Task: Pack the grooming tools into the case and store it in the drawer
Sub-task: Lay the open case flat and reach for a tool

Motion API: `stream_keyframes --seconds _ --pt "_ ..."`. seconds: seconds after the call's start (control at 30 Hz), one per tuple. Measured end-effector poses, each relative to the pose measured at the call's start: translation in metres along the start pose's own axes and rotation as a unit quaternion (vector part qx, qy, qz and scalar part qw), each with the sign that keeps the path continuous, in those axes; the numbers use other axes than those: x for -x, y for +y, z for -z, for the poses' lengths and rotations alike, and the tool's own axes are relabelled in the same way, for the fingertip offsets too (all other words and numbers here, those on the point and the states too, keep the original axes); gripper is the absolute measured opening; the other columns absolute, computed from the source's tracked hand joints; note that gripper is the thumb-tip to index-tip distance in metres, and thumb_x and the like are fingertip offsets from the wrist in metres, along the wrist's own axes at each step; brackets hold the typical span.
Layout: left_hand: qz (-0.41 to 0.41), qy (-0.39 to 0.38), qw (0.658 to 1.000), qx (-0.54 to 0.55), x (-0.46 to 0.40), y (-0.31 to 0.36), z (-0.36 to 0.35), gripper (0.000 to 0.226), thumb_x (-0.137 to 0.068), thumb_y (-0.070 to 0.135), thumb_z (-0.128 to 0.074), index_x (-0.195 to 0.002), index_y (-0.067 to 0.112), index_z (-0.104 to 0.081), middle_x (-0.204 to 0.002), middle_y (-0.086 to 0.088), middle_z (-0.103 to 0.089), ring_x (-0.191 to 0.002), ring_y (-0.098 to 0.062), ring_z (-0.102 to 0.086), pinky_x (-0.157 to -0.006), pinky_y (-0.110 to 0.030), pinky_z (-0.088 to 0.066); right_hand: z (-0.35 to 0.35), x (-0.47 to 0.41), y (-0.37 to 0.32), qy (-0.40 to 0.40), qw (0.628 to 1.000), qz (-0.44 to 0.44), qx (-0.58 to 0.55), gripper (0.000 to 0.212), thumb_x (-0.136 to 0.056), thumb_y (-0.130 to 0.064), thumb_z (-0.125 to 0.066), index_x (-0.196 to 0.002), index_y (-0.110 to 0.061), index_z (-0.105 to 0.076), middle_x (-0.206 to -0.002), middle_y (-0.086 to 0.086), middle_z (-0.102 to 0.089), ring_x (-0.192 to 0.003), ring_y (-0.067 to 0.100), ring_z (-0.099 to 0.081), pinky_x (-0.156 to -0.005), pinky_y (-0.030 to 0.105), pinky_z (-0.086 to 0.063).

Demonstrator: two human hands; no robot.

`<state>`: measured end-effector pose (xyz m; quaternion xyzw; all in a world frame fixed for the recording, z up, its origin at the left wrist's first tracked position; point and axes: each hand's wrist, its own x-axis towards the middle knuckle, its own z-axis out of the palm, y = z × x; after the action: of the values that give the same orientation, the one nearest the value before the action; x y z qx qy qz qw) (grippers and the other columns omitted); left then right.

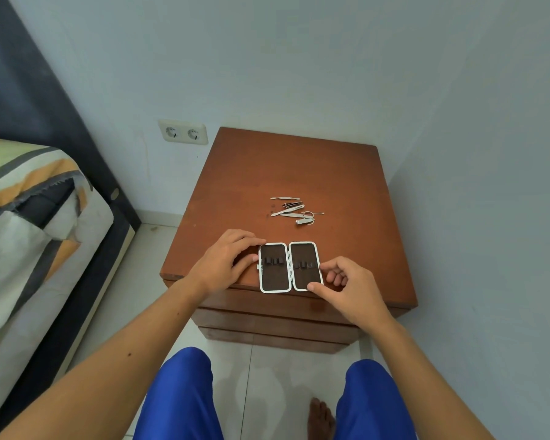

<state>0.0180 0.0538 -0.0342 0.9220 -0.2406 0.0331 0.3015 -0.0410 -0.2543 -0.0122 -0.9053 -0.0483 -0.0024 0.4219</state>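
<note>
Case open at front edge of nightstand, tools loose behind it.

Head view: case point(289, 267) lies flat and spread wide at the front edge of the nightstand point(346, 173), both dark-lined halves empty, small elastic loops across each. Left hand point(226, 262) rests against the left half's outer rim, fingers loose, clamping nothing. Right hand point(346, 282) touches the right half, thumb at its near corner, fingers curled by the rim; a steadying touch, not a firm hold. Grooming tools point(294, 211) sit in a small tangled heap toward the middle of the top, well clear of both hands. Judgement: tools look thin, stiff, light, smooth metal, likely slippery and some pointed; pinch each mid-shaft, one at a time. Case looks rigid and light; likely to slide, so hold its rim while loading. Drawer fronts point(277, 325) below, shut.
</note>
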Motion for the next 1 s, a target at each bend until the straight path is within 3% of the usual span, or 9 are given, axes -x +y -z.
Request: stream_keyframes --seconds 0.23,0.4,0.53,0.7,0.8,1.0 --pt "0.000 0.001 1.000 0.001 0.000 0.000 -0.001 0.036 -0.104 0.032 -0.055 -0.140 0.029 -0.058 -0.136 0.008 -0.056 -0.130 -0.010 -0.043 -0.107 -0.021 -0.032 0.008 -0.006 -0.004 -0.021 1.000 -0.011 -0.010 0.031 -0.076 -0.043 -0.090 -0.101 -0.033 -0.073 -0.080 -0.007 -0.070 -0.074 0.014 -0.062 -0.066 0.021 -0.052" --pt "0.000 -0.003 1.000 0.001 0.000 -0.001 -0.002 0.036 -0.105 0.033 -0.053 -0.140 0.031 -0.057 -0.137 0.010 -0.055 -0.132 -0.009 -0.042 -0.109 -0.027 -0.038 0.012 -0.053 -0.012 0.046 0.999 0.001 -0.015 0.014 -0.086 -0.026 -0.084 -0.097 -0.025 -0.077 -0.080 -0.008 -0.070 -0.067 0.005 -0.058 -0.067 0.013 -0.047" --pt "0.006 -0.005 1.000 -0.006 -0.001 -0.001 -0.002 0.036 -0.106 0.034 -0.052 -0.141 0.033 -0.055 -0.139 0.011 -0.053 -0.134 -0.010 -0.040 -0.109 -0.028 -0.038 0.009 -0.101 -0.021 0.036 0.996 0.048 0.064 0.016 -0.093 -0.024 -0.076 -0.109 -0.026 -0.079 -0.094 -0.005 -0.068 -0.079 0.005 -0.060 -0.079 0.027 -0.051" --pt "0.015 -0.007 1.000 -0.017 -0.001 0.001 -0.002 0.038 -0.106 0.036 -0.049 -0.144 0.035 -0.053 -0.142 0.009 -0.051 -0.136 -0.008 -0.037 -0.109 -0.026 -0.035 -0.005 -0.135 -0.026 -0.055 0.979 0.087 0.177 0.022 -0.098 -0.029 -0.069 -0.119 -0.031 -0.076 -0.106 -0.001 -0.056 -0.090 0.017 -0.059 -0.086 0.033 -0.048" --pt "0.017 -0.009 1.000 -0.021 -0.001 0.001 -0.002 0.038 -0.107 0.037 -0.048 -0.145 0.036 -0.052 -0.143 0.011 -0.050 -0.137 -0.007 -0.036 -0.108 -0.024 -0.034 -0.010 -0.139 -0.026 -0.076 0.973 0.088 0.197 0.016 -0.098 -0.025 -0.071 -0.112 -0.028 -0.077 -0.107 -0.004 -0.053 -0.091 0.015 -0.055 -0.086 0.034 -0.048" --pt "0.016 -0.007 1.000 -0.024 -0.001 0.000 -0.003 0.038 -0.107 0.035 -0.048 -0.145 0.035 -0.052 -0.143 0.010 -0.049 -0.137 -0.008 -0.035 -0.108 -0.022 -0.031 -0.005 -0.132 -0.025 -0.006 0.990 0.071 0.118 0.010 -0.090 -0.025 -0.080 -0.093 -0.024 -0.070 -0.089 -0.006 -0.060 -0.074 0.014 -0.058 -0.075 0.034 -0.050"
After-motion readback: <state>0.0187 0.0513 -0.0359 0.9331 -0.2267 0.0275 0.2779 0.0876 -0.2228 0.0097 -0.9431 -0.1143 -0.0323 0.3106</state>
